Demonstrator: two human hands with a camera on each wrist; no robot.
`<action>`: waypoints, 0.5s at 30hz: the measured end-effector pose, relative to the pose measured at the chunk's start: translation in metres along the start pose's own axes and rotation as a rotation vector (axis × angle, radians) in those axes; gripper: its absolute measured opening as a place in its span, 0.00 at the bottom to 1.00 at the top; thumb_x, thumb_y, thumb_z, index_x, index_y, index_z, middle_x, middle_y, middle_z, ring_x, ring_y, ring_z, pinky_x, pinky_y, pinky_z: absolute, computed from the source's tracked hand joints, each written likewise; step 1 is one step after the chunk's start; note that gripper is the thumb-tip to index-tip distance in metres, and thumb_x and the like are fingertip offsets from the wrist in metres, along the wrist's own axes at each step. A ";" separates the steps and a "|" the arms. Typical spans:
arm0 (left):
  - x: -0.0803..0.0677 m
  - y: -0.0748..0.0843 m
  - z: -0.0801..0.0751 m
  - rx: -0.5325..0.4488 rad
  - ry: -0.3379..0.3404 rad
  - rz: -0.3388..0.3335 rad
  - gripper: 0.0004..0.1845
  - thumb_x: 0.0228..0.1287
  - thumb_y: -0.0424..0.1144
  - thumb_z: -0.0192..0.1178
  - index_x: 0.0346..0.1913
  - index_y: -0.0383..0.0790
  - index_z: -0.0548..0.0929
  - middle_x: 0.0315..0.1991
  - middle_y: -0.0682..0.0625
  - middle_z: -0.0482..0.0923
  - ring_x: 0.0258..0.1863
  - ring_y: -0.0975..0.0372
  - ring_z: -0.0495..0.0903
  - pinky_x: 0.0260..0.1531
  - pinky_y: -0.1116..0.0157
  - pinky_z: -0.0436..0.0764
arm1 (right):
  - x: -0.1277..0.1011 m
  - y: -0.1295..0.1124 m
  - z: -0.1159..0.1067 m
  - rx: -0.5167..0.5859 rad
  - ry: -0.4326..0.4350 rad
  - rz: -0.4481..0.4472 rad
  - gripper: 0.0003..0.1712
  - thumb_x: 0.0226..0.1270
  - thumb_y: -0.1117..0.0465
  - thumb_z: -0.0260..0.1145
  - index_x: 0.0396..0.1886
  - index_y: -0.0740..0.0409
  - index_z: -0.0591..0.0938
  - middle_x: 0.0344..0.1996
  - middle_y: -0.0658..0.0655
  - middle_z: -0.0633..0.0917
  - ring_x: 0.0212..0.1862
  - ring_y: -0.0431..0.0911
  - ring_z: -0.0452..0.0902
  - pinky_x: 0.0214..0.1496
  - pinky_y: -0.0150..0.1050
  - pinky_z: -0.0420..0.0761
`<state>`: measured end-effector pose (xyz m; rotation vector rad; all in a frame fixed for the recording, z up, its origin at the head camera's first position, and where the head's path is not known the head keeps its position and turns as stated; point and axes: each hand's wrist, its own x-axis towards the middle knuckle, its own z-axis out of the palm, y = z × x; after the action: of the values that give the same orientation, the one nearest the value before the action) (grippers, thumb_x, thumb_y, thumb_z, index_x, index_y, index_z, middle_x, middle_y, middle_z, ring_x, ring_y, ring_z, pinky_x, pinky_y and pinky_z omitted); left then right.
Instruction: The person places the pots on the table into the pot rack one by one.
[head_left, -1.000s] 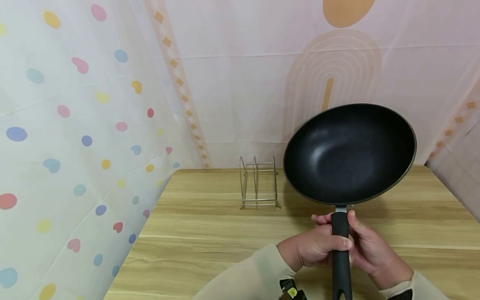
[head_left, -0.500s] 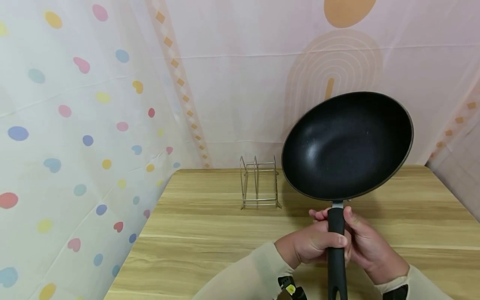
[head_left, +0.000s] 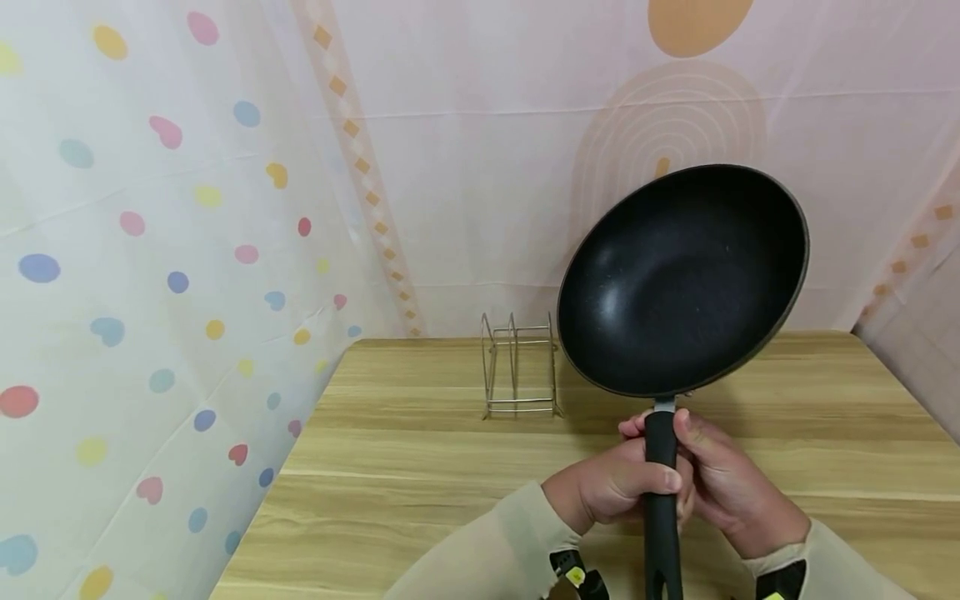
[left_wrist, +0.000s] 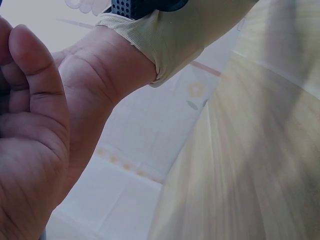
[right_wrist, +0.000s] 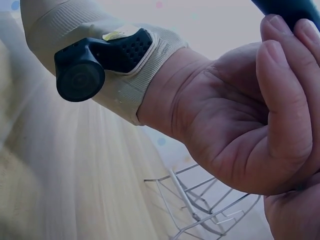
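A black frying pan (head_left: 686, 279) with a deep, rounded bowl is held up above the table, its inside toward me and its rim slanted up to the right. My left hand (head_left: 615, 483) grips the dark handle (head_left: 662, 500) from the left, thumb laid across its front and fingers behind it. From the right, my right hand (head_left: 738, 492) holds the handle's upper part, its thumb along the side; its other fingers are hidden behind. In the right wrist view, fingertips touch a piece of the dark handle (right_wrist: 292, 12) at the top corner.
A small wire rack (head_left: 519, 367) stands on the wooden table (head_left: 420, 467), left of the pan and near the back edge. A patterned curtain (head_left: 465, 183) hangs behind the table, and a dotted one (head_left: 150, 292) on the left. Both wrists wear small black cameras (head_left: 581, 575).
The pan has risen and shifted a little left, its rim slanting more. Both hands have moved slightly left with the handle, keeping their hold. The rack stays in place.
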<state>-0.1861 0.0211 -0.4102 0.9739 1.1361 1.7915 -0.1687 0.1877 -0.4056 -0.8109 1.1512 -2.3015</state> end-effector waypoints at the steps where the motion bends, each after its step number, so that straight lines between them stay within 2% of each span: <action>1: 0.000 0.000 0.000 0.005 -0.003 0.004 0.28 0.65 0.47 0.57 0.30 0.20 0.64 0.23 0.56 0.79 0.24 0.64 0.78 0.32 0.69 0.79 | 0.001 0.000 0.000 0.001 -0.004 0.000 0.31 0.89 0.49 0.39 0.63 0.56 0.86 0.60 0.50 0.88 0.58 0.40 0.80 0.62 0.33 0.77; 10: -0.004 0.008 -0.003 0.006 -0.019 0.016 0.29 0.63 0.49 0.60 0.29 0.20 0.64 0.23 0.56 0.80 0.22 0.66 0.79 0.31 0.69 0.80 | 0.012 -0.004 0.005 -0.101 -0.003 -0.005 0.29 0.87 0.45 0.44 0.61 0.52 0.88 0.56 0.48 0.89 0.57 0.41 0.82 0.63 0.35 0.79; 15: -0.006 0.012 -0.003 -0.024 -0.019 0.017 0.21 0.62 0.47 0.61 0.25 0.31 0.70 0.22 0.55 0.79 0.22 0.66 0.80 0.30 0.70 0.80 | 0.018 -0.006 0.008 -0.112 0.002 0.007 0.27 0.86 0.45 0.45 0.58 0.49 0.88 0.54 0.47 0.90 0.59 0.41 0.81 0.65 0.36 0.78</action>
<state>-0.1892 0.0107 -0.4008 0.9879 1.0953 1.8014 -0.1771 0.1758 -0.3913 -0.8430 1.2911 -2.2492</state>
